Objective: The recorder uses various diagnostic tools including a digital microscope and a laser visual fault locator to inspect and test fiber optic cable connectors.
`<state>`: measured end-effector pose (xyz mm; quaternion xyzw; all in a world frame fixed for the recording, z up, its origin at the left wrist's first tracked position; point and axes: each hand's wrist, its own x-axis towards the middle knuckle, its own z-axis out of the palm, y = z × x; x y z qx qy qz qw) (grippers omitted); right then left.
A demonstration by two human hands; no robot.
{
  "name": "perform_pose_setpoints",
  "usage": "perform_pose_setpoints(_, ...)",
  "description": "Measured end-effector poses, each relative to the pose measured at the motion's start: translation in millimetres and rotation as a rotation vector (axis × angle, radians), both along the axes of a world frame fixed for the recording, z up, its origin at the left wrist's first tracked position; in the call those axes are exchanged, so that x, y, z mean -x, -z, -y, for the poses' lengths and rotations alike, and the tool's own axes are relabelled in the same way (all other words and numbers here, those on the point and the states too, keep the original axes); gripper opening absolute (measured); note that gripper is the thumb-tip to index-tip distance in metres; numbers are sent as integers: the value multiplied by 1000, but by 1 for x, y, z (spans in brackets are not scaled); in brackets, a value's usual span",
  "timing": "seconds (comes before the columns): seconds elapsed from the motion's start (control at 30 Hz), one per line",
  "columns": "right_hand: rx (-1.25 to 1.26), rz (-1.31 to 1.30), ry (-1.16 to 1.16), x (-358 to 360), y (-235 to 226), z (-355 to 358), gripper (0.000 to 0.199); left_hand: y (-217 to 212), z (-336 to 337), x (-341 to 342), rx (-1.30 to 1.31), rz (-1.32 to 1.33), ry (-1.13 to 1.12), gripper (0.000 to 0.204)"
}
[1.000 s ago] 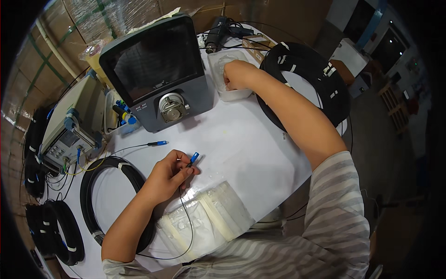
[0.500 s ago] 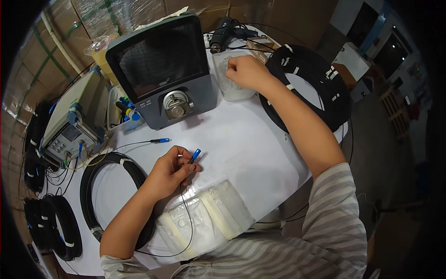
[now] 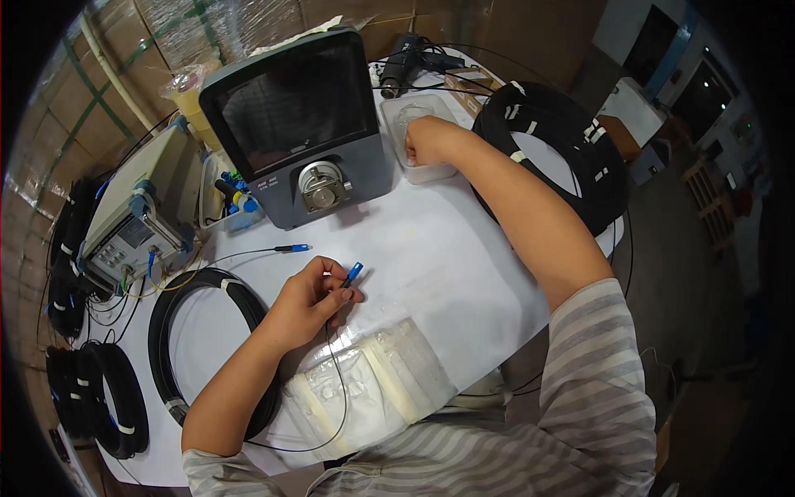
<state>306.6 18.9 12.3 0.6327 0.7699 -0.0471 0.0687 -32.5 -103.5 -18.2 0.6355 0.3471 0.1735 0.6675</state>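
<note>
Here the left hand (image 3: 310, 300) pinches a small blue fibre connector (image 3: 354, 272) between thumb and fingertips, its blue tip poking out toward two o'clock from the hand, just above the white table (image 3: 431, 248). A thin black cable (image 3: 335, 389) runs from the connector down toward six o'clock, crossing a clear plastic bag (image 3: 364, 385) that lies at five o'clock from the hand, near the table's front edge. The right hand (image 3: 426, 139) is far off at one o'clock, curled closed with its fingers inside a clear plastic tray (image 3: 414, 124); whether it grips anything there cannot be told. At eleven o'clock from the left hand a second blue connector (image 3: 291, 248) lies loose on the table, its thin lead running toward nine o'clock. A coil of black cable (image 3: 207, 348) rests at eight o'clock, under the left forearm. A grey machine with a dark screen (image 3: 294, 116) stands at twelve o'clock, with a beige test instrument (image 3: 137, 219) at ten o'clock. A large black cable coil (image 3: 563, 157) sits at the table's right edge, beside the right forearm.
</note>
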Motion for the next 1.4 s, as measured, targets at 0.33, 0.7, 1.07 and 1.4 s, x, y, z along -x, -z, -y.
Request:
perform_pose_setpoints(0.33,42,-208,174,-10,-27,24,24,-3,0,2,-2,6,40,13)
perform_pose_setpoints(0.7,-226,-848,348,-7,-25,49,29,-3,-1,2,-18,2,56,14)
perform_pose_setpoints(1.07,-65,8,75,-5,0,6,19,1,-1,-1,-35,5,43,13)
perform_pose_setpoints(1.4,56,-502,387,-15,-33,30,19,0,-1,2,-22,20,61,14)
